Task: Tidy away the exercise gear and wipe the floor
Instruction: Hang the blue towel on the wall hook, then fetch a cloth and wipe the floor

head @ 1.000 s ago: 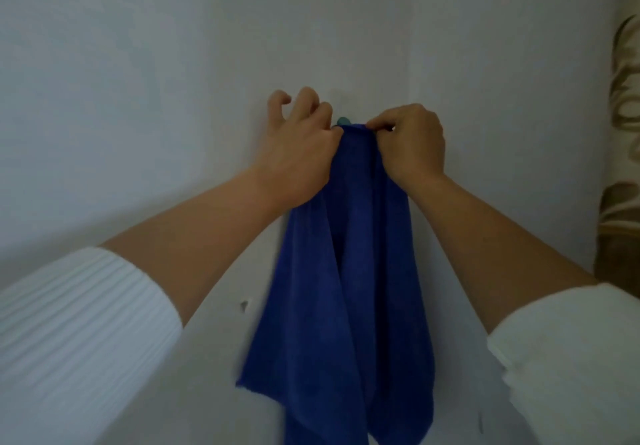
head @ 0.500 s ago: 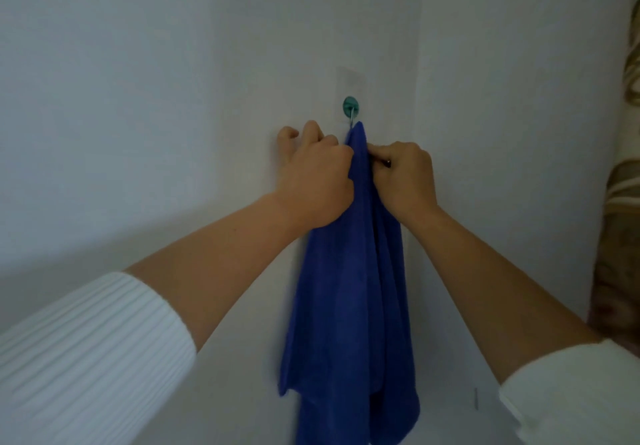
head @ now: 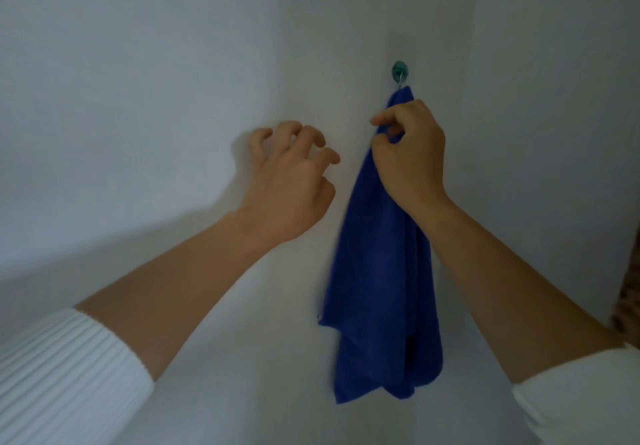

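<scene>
Our right hand (head: 410, 157) curls thumb and forefinger round the blue cloth (head: 381, 271) just below its top. The cloth hangs from a green hook (head: 399, 70) on the wall (head: 138, 64), just above that hand. Our left hand (head: 287, 185), left of the cloth and apart from it, holds nothing, its fingers loosely bent.
</scene>
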### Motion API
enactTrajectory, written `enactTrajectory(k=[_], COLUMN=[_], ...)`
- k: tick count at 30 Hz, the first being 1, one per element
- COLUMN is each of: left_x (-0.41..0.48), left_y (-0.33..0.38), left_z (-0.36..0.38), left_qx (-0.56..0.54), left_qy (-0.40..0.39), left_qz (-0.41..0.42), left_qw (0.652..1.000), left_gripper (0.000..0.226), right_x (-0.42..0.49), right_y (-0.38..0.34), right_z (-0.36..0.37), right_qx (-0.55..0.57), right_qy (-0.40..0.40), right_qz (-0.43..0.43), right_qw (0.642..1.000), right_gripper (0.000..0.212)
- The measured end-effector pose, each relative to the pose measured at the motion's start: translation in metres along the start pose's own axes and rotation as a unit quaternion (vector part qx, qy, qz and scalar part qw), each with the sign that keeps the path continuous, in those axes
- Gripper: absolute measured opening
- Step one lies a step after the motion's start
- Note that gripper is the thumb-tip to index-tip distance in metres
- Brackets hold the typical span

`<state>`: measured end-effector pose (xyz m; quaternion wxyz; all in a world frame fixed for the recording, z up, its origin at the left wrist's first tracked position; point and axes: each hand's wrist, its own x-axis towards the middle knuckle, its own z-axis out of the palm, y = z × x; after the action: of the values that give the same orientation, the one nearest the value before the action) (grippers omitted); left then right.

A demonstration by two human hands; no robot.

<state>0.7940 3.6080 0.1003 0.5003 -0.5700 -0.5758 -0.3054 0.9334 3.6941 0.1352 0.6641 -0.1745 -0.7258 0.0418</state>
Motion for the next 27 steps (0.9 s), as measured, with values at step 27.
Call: enactTrajectory(k=[27], left_x=[-0.509], left_y=[-0.141], left_z=[-0.478], left_qx=[0.347], left_qy=[-0.239], left_qz=[-0.505], left_qw=[0.753], left_gripper=[0.037], right_x=[-0.449], right_y=[-0.475], right_z=[0.193], right_qx=[0.224], right_qy=[-0.558], right_qz=[-0.217], right_qw=[0.769], right_gripper=[0.057])
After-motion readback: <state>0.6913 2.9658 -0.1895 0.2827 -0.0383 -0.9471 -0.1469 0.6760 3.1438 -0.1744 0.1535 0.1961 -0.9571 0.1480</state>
